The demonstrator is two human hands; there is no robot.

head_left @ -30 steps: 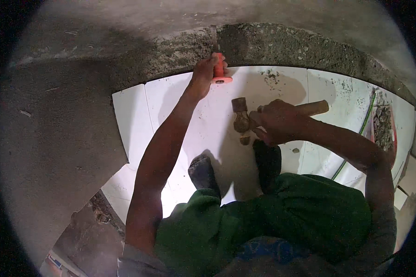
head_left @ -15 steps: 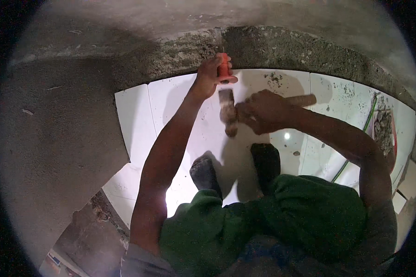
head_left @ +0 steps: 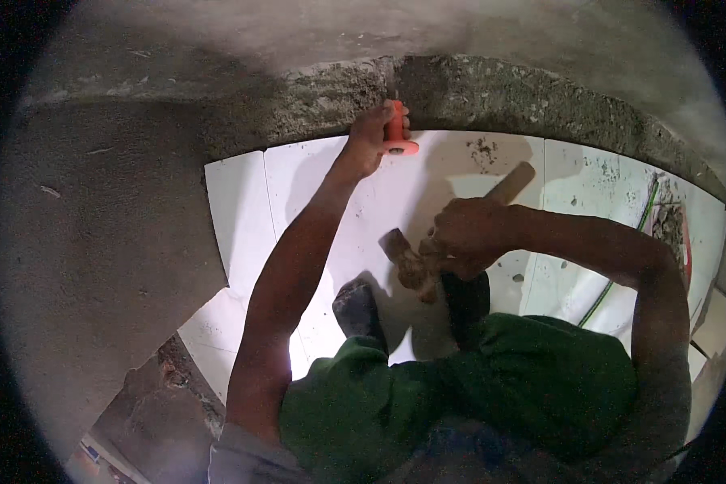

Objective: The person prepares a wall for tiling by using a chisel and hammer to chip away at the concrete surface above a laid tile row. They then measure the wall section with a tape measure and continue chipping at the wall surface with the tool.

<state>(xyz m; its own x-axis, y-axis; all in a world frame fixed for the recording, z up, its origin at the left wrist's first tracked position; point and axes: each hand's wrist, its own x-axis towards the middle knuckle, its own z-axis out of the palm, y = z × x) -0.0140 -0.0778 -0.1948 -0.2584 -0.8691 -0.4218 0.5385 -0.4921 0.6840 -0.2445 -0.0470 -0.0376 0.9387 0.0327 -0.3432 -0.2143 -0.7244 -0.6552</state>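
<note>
Chisel [head_left: 394, 123] — orange-red grip, round flared guard — in the left hand [head_left: 369, 135].

- Tiles [head_left: 238, 202] glare white, brightest toward lower left; concrete [head_left: 121, 234] dim
- Soft shadows cross the tiles
- Hammer [head_left: 412, 266] slightly blurred
- Edges bow (corners fall black); darks grainy

Left arm [head_left: 286, 266] outstretched, right arm [head_left: 593, 240] bent, fingers [head_left: 450, 222] of both curled

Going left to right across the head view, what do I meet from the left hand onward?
Left hand gripping the chisel → right hand → green hose → red-edged container.
</note>
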